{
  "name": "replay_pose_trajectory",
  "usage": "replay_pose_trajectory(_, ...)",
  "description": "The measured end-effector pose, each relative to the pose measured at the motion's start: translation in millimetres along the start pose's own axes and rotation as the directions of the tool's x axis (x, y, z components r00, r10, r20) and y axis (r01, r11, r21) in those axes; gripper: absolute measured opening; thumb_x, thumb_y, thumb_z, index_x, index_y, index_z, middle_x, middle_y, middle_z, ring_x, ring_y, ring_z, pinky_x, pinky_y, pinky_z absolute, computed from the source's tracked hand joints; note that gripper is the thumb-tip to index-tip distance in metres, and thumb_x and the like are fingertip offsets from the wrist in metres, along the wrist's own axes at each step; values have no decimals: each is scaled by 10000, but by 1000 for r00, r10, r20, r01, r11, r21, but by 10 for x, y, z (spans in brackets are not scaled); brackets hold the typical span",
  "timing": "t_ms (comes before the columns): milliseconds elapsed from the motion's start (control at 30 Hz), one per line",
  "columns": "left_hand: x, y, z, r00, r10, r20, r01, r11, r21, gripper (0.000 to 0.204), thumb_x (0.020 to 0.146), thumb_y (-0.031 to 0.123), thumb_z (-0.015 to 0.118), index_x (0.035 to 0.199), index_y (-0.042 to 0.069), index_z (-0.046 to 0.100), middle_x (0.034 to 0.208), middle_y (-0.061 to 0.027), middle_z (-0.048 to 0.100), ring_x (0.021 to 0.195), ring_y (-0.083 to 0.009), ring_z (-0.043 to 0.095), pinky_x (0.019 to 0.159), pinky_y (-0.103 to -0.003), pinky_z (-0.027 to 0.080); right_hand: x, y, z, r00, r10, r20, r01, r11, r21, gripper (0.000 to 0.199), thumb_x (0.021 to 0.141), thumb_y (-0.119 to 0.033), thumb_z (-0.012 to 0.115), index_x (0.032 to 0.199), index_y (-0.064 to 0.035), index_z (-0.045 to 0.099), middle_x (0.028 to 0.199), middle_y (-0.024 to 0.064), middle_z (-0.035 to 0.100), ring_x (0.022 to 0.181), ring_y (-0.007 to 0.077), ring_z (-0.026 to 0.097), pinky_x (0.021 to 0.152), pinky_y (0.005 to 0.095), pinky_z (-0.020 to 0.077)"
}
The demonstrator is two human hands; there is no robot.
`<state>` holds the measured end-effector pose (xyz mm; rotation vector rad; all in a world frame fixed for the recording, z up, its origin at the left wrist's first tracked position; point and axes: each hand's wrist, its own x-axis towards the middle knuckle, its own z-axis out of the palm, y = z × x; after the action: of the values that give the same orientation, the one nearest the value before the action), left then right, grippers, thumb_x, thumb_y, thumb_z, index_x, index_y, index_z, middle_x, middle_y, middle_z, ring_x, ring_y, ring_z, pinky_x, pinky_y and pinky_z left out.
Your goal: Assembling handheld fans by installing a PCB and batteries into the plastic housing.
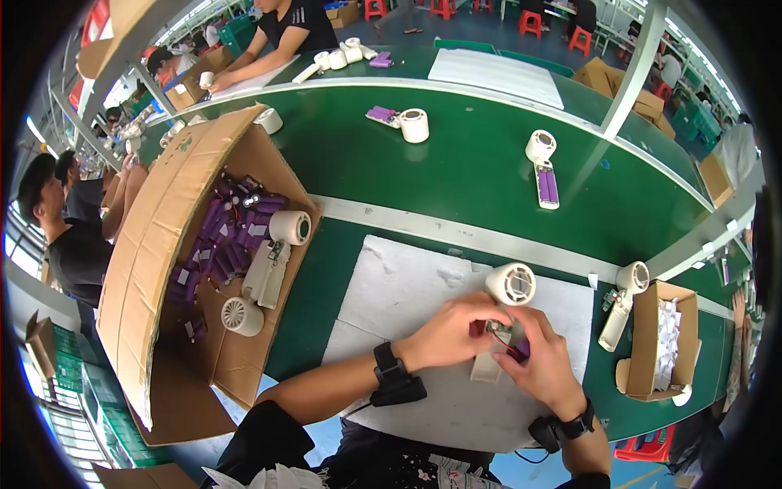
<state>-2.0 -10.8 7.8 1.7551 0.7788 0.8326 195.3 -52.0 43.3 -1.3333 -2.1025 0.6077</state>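
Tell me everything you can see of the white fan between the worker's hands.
The small white fan looks like plastic, with a round grilled head and a flat handle lying on the grey mat. Its handle appears open, showing a small board, red wire and a purple battery. The left hand covers its middle; the right hand pinches at the battery end.
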Motion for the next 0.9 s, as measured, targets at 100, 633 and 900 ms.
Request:
replay_pose_trajectory(100,34,-73,-43,998,-44,-51,44,999,-2,372,785,-77,606,1116,73,681,1094,-63,626,902,-153,640,735,-278,536,-1,93,-29,999,-38,-13,37,998,-60,553,709,-122,817,1186,-53,545,1039,135,622,773,306,663,647,365,552)
replay_pose_trajectory(633,53,-198,-106,997,49,-53,-50,999,-16,355,781,-95,616,1088,69,684,1067,-62,629,904,-148,628,734,-265,521,-144,80,-23,995,100,-24,-103,980,-173,222,681,-118,806,729,-29,608,778,88,618,755,310,614,634,406,503)
replay_pose_trajectory(900,61,-83,-124,999,-44,-30,43,999,-29,354,782,-94,622,1090,70,682,1091,-69,610,924,-156,632,708,-253,528,-184,-17,-69,997,-55,-50,40,965,-261,173,696,-11,759,818,11,639,926,144,658,791,329,622,687,395,524)
